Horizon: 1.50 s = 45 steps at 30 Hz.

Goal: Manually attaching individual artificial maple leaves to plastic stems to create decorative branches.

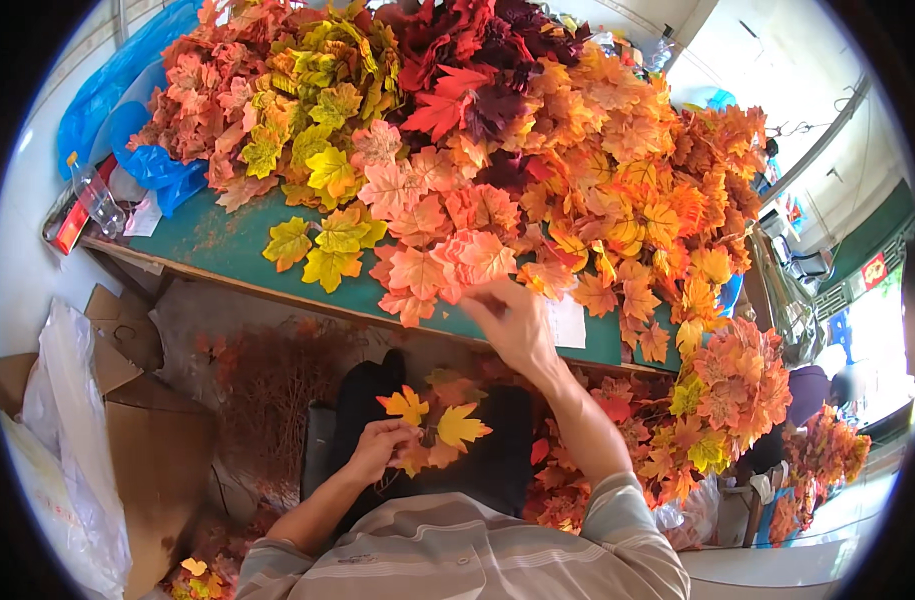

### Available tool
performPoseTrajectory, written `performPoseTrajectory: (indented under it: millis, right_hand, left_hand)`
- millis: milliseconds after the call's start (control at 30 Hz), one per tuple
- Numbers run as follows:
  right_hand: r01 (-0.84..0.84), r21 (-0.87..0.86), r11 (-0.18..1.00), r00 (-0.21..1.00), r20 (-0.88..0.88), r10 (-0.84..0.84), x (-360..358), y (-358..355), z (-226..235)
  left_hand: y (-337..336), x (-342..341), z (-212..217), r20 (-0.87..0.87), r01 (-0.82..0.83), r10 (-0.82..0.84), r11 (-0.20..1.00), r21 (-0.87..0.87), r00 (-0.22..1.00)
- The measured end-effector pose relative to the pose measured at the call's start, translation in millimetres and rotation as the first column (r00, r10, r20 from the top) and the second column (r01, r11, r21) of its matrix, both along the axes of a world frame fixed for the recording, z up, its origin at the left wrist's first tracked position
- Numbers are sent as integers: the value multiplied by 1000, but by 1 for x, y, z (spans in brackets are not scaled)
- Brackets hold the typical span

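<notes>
Over my lap, my left hand pinches a sprig of artificial maple leaves, with yellow and orange leaves spread around its stem. My right hand reaches to the table's front edge. Its thumb and fingers close on the edge of a salmon-pink artificial maple leaf at the front of a pile; the fingertips are partly hidden. Left of that pile lie several yellow-green leaves. Orange leaves are heaped to the right, and red leaves sit farther back.
Leaves cover much of the green table. A clear bottle and blue plastic bags are at its left end. A cardboard box and white plastic sheeting stand at lower left. Finished-looking leaf bunches hang at right.
</notes>
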State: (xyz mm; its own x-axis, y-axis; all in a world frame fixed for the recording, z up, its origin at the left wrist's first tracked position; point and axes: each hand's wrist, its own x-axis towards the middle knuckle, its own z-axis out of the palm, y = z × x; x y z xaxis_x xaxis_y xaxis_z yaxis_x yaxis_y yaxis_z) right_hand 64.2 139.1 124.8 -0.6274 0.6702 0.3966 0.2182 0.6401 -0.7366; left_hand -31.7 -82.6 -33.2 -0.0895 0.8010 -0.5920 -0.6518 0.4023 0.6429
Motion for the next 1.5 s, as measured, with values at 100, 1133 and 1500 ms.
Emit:
performPoseTrajectory:
  millis: [100,1133,1500]
  right_hand:
    - [-3,65,998,997,73,-2,-31,28,4]
    - [-342,223,913,938,139,318,27,25,70]
    - [-530,49,846,845,-47,532,59,-75,-22]
  left_hand:
    - [-1,-2,0,23,-68,67,995,79,998]
    - [-13,-19,15,-79,-162,175,976,147,981]
    - [23,-1,54,-297,-89,163,965,247,941]
